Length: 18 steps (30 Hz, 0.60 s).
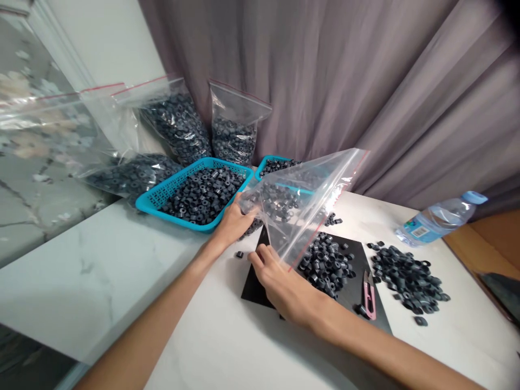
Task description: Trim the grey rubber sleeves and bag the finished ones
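Observation:
A clear zip bag with a red seal line (312,200) is stretched between my two hands, tilted over the table. My left hand (238,219) grips its lower left part, beside the blue basket (195,225). My right hand (274,271) is closed on the corner near the red seal, above a black mat (254,287). Small dark grey ring-shaped parts show through and behind the film; whether any lie inside the bag I cannot tell. On the mat, to the right of my right hand, sits a pile of these parts (327,265).
Pink thread snips (369,295) lie on the mat. Farther right are another pile of parts (410,279) and a tilted-looking water bottle (439,219). Filled bags (176,122) stand behind the basket, and a second blue basket (260,172) is farther back. A curtain (325,70) hangs behind.

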Tool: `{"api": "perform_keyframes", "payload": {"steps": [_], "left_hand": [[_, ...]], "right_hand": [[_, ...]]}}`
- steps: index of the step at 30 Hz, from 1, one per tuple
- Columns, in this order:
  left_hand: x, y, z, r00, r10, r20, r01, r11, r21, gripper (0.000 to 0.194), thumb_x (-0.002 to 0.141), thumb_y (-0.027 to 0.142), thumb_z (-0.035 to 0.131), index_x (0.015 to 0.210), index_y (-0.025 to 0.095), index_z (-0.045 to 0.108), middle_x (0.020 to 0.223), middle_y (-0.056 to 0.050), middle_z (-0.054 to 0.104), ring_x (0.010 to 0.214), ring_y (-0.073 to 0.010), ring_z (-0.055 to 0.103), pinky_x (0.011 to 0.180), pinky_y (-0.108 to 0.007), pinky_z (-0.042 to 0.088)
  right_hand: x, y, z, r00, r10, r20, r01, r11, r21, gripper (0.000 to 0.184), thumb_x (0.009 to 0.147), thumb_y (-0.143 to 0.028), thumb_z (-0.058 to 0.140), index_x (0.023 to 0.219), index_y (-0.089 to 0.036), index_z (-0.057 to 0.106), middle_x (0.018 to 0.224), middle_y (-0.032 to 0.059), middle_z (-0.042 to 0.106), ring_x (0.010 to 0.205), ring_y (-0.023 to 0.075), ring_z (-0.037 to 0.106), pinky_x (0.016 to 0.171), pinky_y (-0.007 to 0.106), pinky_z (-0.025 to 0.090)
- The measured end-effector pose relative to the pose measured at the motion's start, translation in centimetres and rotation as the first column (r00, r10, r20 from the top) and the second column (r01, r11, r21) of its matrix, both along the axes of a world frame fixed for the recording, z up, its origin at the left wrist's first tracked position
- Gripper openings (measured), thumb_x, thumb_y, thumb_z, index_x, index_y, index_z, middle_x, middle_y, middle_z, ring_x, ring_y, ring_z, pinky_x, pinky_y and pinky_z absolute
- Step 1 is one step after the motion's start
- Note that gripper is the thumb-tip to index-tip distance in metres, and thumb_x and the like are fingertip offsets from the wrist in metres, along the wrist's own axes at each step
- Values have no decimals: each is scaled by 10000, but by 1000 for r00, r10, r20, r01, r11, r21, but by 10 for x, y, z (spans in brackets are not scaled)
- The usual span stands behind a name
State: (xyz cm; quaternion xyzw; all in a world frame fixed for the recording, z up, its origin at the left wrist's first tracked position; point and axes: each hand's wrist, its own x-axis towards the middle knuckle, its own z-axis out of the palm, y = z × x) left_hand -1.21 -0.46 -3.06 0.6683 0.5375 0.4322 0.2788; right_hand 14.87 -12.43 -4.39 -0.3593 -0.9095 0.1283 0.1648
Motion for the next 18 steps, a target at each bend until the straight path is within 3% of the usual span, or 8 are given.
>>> {"api": "perform_keyframes", "payload": {"steps": [4,9,15,18], "left_hand": [[0,-1,1,1000,3,19,-3,1000,-9,409,842,452,636,1175,217,668,1277,-85,722,1207,-284,661,1082,-383,467],[-4,0,4,999,12,32,-11,1000,-29,435,813,462,658,1170,215,666,1229,-93,742,1182,-298,672,1053,-392,487],[-16,7,3,996,-2,90,7,998,-59,478,744,442,724,1162,213,684,1082,-79,788,1067,-298,724,961,-385,547],[-17,8,6,989,11,148,0,997,-73,530,689,423,779,1152,182,691,1089,-97,783,1082,-305,719,990,-396,536]], "right_hand": [[-21,21,-17,992,-41,-122,38,999,-29,473,910,-20,428,1362,-156,461,1288,156,541,1204,271,541,1028,437,511],[-59,41,-19,982,0,-187,-3,1000,-18,408,904,-37,488,1300,-131,522,1285,162,577,1235,281,542,1086,414,481],[-89,39,-26,937,-39,-347,35,999,-17,567,928,-105,494,1466,-174,331,1477,152,477,1366,240,471,1146,411,461],[-99,38,-32,918,-81,-389,76,997,-28,534,942,-150,515,1450,-143,352,1444,177,494,1358,273,475,1129,445,475]]}}
